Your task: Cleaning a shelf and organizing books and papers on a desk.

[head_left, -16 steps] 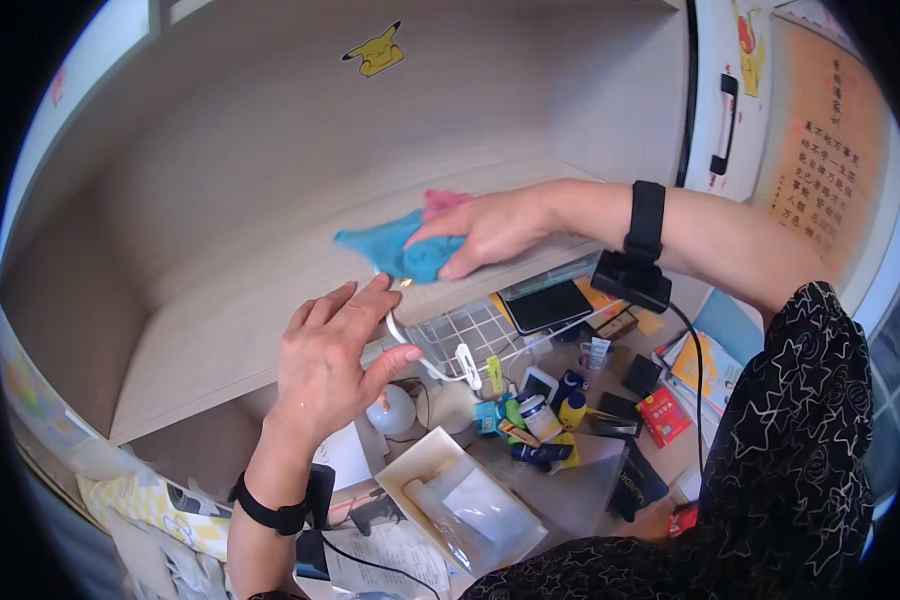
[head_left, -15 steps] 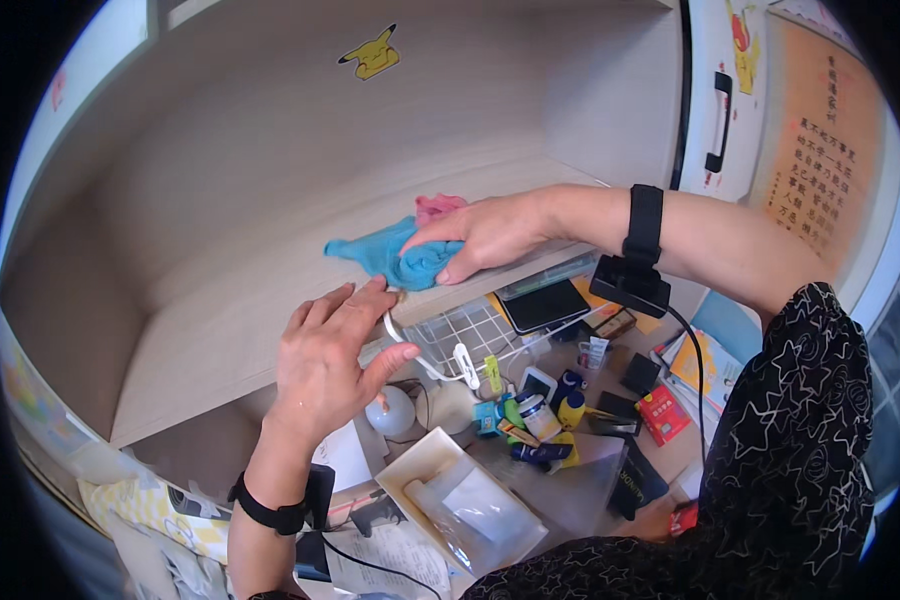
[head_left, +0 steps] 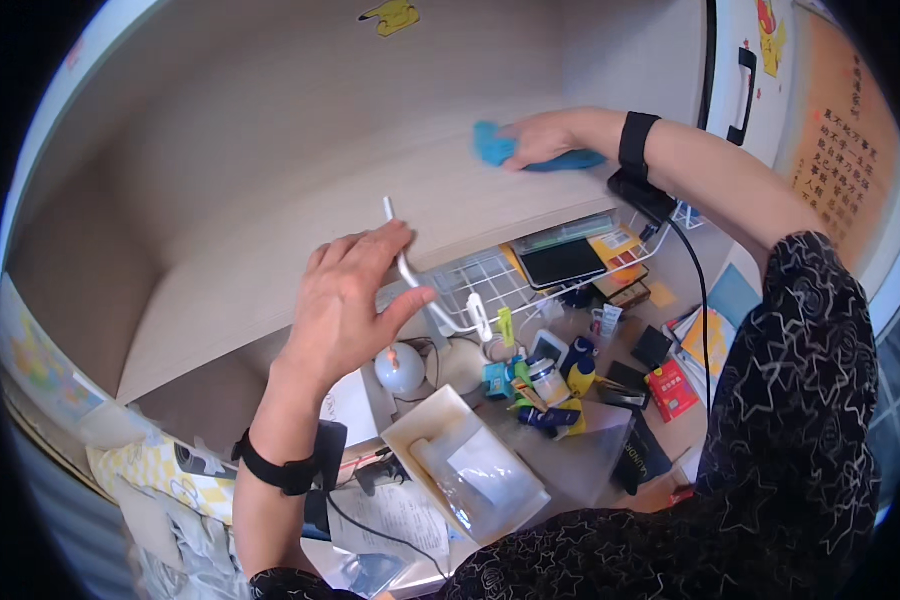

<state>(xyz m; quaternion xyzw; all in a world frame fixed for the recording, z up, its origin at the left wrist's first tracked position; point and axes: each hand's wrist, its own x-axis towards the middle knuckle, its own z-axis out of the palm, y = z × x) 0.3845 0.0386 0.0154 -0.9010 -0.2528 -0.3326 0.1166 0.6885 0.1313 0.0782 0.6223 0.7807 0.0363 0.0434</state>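
Blue cloth crumpled, pressed flat under right hand on shelf.

The left hand was held raised at mid-frame, back toward the camera, fingers extended close together and pointing up and to the right, the thumb spread out to the right; its forearm was brought up from the lower edge, a dark band being worn at the wrist. The right arm, in a dark patterned sleeve, was stretched far forward from the right edge, a dark band being worn at its wrist, and the right hand was laid palm down, fingers pointing left
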